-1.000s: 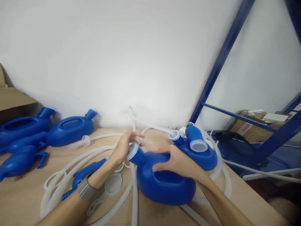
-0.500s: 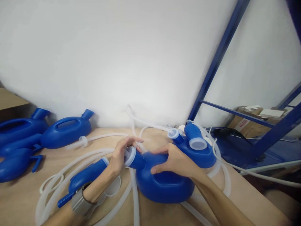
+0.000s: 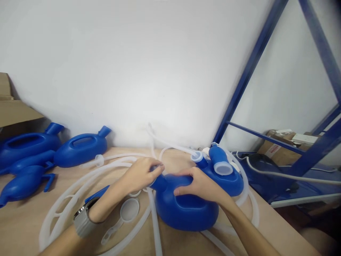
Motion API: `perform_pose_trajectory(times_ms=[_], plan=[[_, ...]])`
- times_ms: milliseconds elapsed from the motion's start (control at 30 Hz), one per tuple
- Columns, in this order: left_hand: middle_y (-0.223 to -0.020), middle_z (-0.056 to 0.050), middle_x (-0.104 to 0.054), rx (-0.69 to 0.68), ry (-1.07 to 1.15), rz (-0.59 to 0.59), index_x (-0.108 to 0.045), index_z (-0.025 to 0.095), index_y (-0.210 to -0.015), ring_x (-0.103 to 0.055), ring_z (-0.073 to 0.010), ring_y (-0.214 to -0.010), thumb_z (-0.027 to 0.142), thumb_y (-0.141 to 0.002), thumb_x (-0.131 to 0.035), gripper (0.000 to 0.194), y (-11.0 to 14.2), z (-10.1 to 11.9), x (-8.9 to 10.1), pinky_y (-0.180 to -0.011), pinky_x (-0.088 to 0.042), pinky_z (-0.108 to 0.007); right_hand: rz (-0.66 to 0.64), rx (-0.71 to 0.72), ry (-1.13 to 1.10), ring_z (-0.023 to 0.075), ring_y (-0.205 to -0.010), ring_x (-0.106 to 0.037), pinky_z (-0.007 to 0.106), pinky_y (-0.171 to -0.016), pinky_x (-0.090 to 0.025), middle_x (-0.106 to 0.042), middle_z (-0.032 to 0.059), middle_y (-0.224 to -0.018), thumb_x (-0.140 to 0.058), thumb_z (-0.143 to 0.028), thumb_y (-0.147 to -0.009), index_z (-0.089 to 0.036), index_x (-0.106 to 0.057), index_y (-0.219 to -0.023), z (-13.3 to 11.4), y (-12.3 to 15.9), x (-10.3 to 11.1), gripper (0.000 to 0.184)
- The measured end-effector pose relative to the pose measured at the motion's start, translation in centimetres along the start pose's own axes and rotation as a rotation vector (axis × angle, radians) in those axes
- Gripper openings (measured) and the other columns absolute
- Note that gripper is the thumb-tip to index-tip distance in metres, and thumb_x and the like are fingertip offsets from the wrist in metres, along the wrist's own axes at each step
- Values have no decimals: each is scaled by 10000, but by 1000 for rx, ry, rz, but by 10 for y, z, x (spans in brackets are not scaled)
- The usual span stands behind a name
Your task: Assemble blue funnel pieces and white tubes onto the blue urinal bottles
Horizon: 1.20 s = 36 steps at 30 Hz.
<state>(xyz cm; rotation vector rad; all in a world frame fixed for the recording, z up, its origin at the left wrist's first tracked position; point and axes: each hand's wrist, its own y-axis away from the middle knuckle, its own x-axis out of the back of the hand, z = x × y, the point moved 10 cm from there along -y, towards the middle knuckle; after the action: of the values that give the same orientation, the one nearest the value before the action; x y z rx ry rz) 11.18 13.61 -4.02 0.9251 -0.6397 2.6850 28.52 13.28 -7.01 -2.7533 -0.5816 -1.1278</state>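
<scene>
A blue urinal bottle (image 3: pixel 186 217) rests on its side on the table, in front of me. My right hand (image 3: pixel 201 183) grips it by the handle, thumb on the near side. Over the mouth of its neck lies my left hand (image 3: pixel 145 172), closed, with the fingers bent round the neck; it hides the whitish ring there. A translucent cap with a strap (image 3: pixel 129 209) lies below my left wrist. Beside my left forearm a small blue part (image 3: pixel 97 195) is mostly covered. Translucent tubing (image 3: pixel 153 217) runs beneath the bottle's neck.
Several blue bottles (image 3: pixel 82 151) lie at the left, near a cardboard box (image 3: pixel 18 112). Behind my right hand stand another bottle with a tube in its neck (image 3: pixel 202 161) and a smaller blue piece (image 3: pixel 217 154). A blue metal frame (image 3: pixel 250 71) rises at the right.
My left hand has turned from beside the bottle's mouth to over it, and its fingers have closed round the neck. My right hand keeps its grip on the handle.
</scene>
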Motion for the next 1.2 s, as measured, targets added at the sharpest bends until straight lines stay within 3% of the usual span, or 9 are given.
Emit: perform_pose_trajectory(times_ms=[167, 333, 433, 533, 700, 900, 1067, 1200], plan=[[-772, -43, -776, -113, 2, -47, -790, 226, -774, -685, -227, -746, 378, -948, -518, 357, 3, 14, -1, -744, -480, -289, -35, 79, 43, 351, -1298, -636, 474, -1143, -458, -739, 73, -1345, -892, -577, -676, -262, -756, -1296, -12, 1, -4, 708], [-764, -51, -784, -168, 37, -64, -805, 232, -791, -691, -234, -745, 420, -941, -581, 329, 6, 19, -2, -767, -496, -294, -81, 123, 65, 332, -1290, -644, 457, -1148, -451, -752, 61, -1323, -880, -558, -722, -274, -752, -1300, -18, 2, -6, 657], [-791, -51, -789, -201, -28, -103, -813, 247, -813, -693, -237, -747, 407, -932, -620, 277, 9, 24, -8, -781, -488, -302, -58, 195, 126, 334, -1330, -610, 475, -1176, -420, -720, 85, -1370, -854, -582, -761, -262, -671, -1411, -21, 4, -4, 748], [-894, -57, -801, -162, -126, -87, -817, 261, -910, -707, -251, -828, 386, -962, -587, 266, 10, 22, -9, -800, -468, -316, -30, 314, 317, 312, -1264, -636, 490, -1102, -483, -681, 100, -1370, -738, -566, -899, -324, -546, -1522, -28, 8, -6, 696], [-895, -33, -774, -27, -77, -44, -761, 224, -907, -686, -233, -850, 396, -944, -605, 235, 7, 7, -6, -761, -438, -309, -22, 492, 563, 289, -1121, -682, 451, -945, -568, -667, 101, -1306, -553, -461, -1045, -352, -522, -1532, -40, 16, -19, 501], [-861, -24, -747, 40, 85, 47, -724, 208, -907, -656, -218, -839, 392, -917, -612, 216, 2, -5, -2, -742, -438, -303, -43, 492, 504, 253, -1132, -679, 431, -1015, -535, -662, 78, -1300, -536, -399, -1063, -395, -533, -1518, -41, 17, -15, 455], [-825, -20, -744, -10, 96, -23, -741, 205, -839, -644, -202, -794, 359, -897, -621, 203, 1, -1, -6, -733, -443, -291, -69, 519, 363, 241, -1264, -627, 396, -1095, -491, -625, 53, -1422, -602, -350, -1030, -401, -485, -1552, -42, 19, -10, 537], [-791, -4, -746, -30, 65, -70, -740, 207, -765, -637, -184, -758, 246, -792, -649, 103, 3, 1, -6, -727, -444, -276, -105, 575, 384, 223, -1254, -630, 363, -1057, -492, -657, 29, -1393, -537, -288, -1059, -413, -604, -1457, -47, 22, -16, 422]])
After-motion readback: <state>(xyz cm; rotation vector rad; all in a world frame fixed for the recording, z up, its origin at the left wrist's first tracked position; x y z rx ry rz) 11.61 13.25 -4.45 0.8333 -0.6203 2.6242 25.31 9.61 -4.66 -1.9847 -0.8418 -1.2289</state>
